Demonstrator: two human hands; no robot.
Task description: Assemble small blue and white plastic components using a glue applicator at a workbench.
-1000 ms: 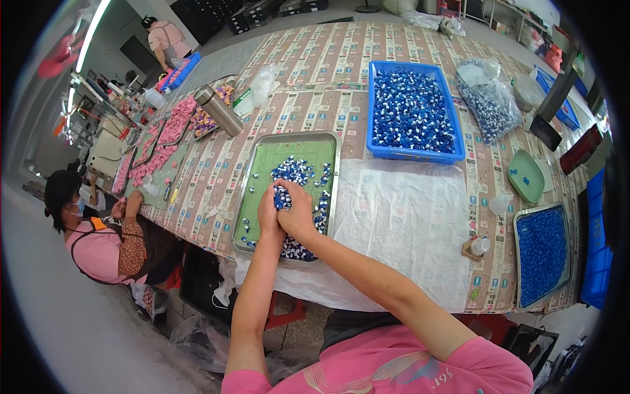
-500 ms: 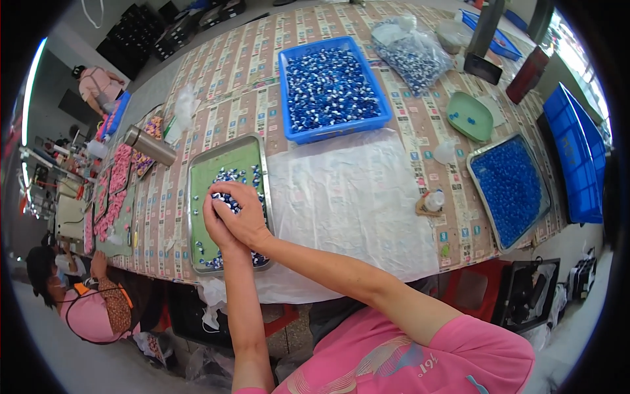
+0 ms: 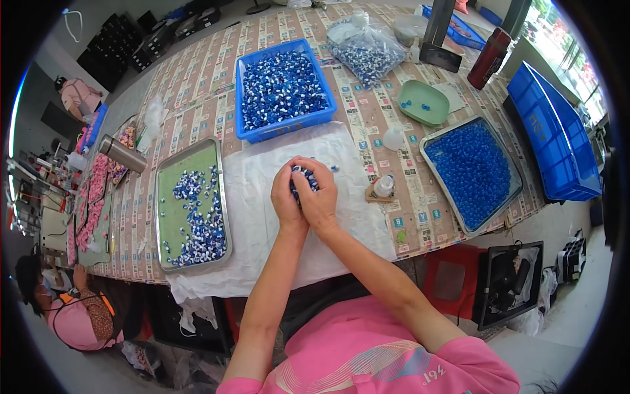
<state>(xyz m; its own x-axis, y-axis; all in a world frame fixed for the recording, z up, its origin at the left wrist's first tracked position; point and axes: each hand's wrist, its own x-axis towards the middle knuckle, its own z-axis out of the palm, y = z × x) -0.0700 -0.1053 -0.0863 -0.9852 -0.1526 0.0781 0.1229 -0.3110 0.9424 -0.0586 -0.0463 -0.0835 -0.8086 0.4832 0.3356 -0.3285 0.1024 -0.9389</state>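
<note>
Centre of frame: left hand and right hand cupped together, fingers curled, enclosing a cluster of small blue-and-white beads above the white sheet on the table. More beads lie in the metal tray, centre left.

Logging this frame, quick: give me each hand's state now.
Left hand: cupped shut on beads, over the white sheet.
Right hand: cupped shut on the same beads.
</note>
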